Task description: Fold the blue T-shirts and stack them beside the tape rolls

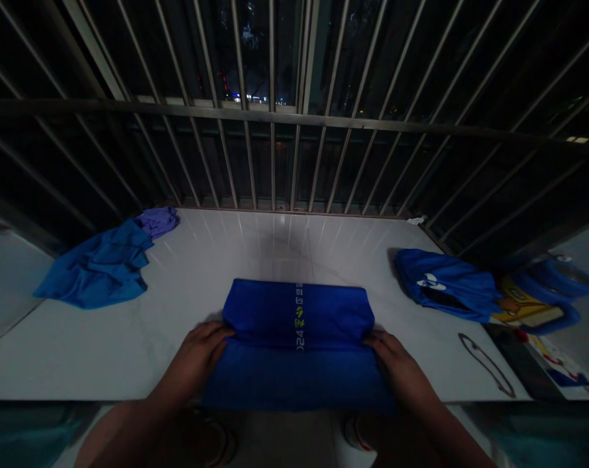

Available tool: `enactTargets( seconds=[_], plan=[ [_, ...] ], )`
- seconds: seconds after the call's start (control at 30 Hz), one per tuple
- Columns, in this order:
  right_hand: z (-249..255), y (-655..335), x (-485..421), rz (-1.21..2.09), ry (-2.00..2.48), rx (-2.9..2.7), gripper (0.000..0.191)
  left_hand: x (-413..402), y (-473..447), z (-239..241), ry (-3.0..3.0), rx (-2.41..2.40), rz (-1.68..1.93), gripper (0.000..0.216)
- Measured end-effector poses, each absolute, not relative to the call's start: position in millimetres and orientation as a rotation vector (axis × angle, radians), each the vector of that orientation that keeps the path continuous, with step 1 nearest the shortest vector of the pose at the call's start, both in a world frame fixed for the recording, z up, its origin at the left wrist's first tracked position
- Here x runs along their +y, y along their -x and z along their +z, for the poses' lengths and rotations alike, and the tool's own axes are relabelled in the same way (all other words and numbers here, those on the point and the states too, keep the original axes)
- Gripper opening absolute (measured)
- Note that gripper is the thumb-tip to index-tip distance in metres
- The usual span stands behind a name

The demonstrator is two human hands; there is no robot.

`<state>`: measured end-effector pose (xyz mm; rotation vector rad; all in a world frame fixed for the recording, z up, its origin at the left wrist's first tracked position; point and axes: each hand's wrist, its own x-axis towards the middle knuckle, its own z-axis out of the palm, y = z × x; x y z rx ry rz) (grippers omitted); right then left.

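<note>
The folded blue garment point(297, 338) lies at the white ledge's point(216, 260) near edge, its front hanging over. Your left hand point(199, 354) and right hand point(396, 361) each pinch a side fold, it seems. Crumpled blue clothes point(97, 266) lie far left.

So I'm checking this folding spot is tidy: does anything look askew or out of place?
The blue garment between the left hand and right hand lies square. The blue cloth at far left is crumpled in a heap, and a thin cord lies loose near the slab's right edge.
</note>
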<state>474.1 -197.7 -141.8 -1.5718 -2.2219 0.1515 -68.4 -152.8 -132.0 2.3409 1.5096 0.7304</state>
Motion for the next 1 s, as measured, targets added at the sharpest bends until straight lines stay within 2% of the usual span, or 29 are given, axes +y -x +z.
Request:
enactTargets(
  seconds=[0.1,0.2,0.33,0.43,0.57,0.67,0.83,0.93,1.0],
  plan=[
    [-146,-475,-205,0.081,1.583,-2.268,0.045,-161,68,-138,-2.361,1.532,0.721,0.039],
    [-128,-469,-197,0.032,1.610,-2.251,0.044,-157,63,-126,-2.394,1.565,0.711,0.044],
    [-109,-447,-186,-0.020,1.610,-2.254,0.038,-149,47,-107,-2.440,1.601,0.703,0.038],
    [-119,-433,-191,-0.058,1.525,-2.378,0.039,-150,42,-113,-2.569,1.475,0.584,0.036],
    [-152,-440,-222,-0.260,1.456,-2.451,0.049,-173,58,-148,-2.771,1.440,0.527,0.041],
    [-170,-458,-254,-0.289,1.452,-2.510,0.069,-205,79,-174,-2.891,1.393,0.420,0.053],
    [-184,-495,-286,-0.285,1.387,-2.645,0.088,-249,103,-168,-3.067,1.328,0.328,0.081],
    [-182,-514,-287,-0.127,1.393,-2.654,0.080,-256,110,-143,-3.071,1.264,0.360,0.084],
    [-170,-520,-282,0.115,1.420,-2.599,0.064,-252,111,-130,-2.930,1.253,0.430,0.071]
  ],
)
